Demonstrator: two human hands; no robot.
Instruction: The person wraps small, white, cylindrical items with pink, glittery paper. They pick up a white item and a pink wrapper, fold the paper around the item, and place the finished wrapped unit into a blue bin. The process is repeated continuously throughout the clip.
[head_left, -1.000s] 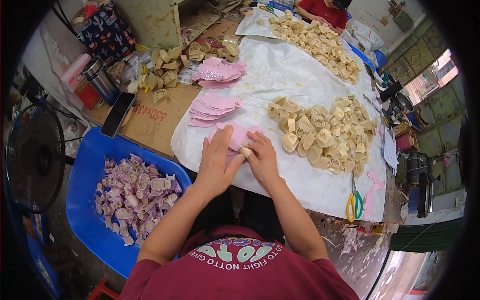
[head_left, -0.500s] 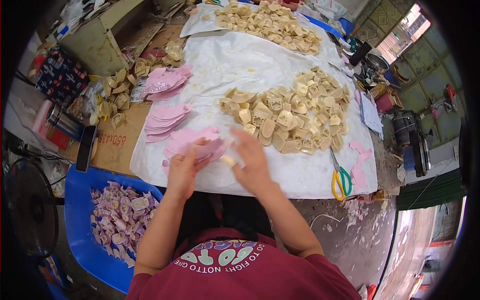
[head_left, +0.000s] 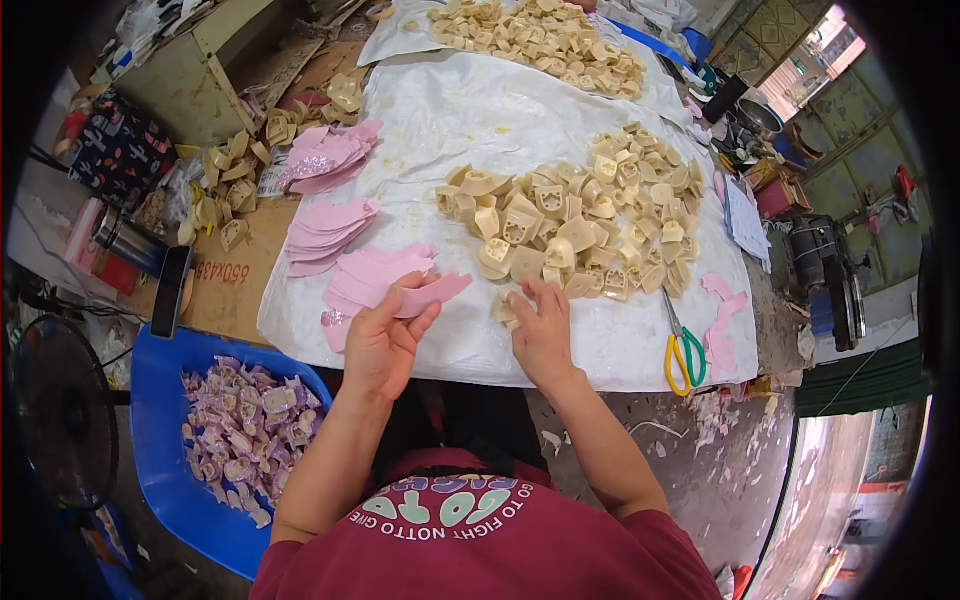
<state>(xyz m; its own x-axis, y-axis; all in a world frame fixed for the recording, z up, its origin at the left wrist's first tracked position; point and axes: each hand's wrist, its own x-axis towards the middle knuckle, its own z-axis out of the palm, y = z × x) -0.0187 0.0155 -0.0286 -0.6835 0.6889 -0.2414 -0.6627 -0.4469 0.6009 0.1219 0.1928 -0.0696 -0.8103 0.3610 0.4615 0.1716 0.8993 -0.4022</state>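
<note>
Head view: my left grip (head_left: 385,338) pinches a curved pink piece (head_left: 440,292), my right grip (head_left: 543,335) a small beige piece (head_left: 503,311)

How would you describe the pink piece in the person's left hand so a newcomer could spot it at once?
Find the large white cloth, then its near edge, where the person's bare left hand reaches in. Held there is the thin, curved pink strip. Unlike the pale pink pieces stacked nearby, it alone is gripped, its free end pointing right.
</note>
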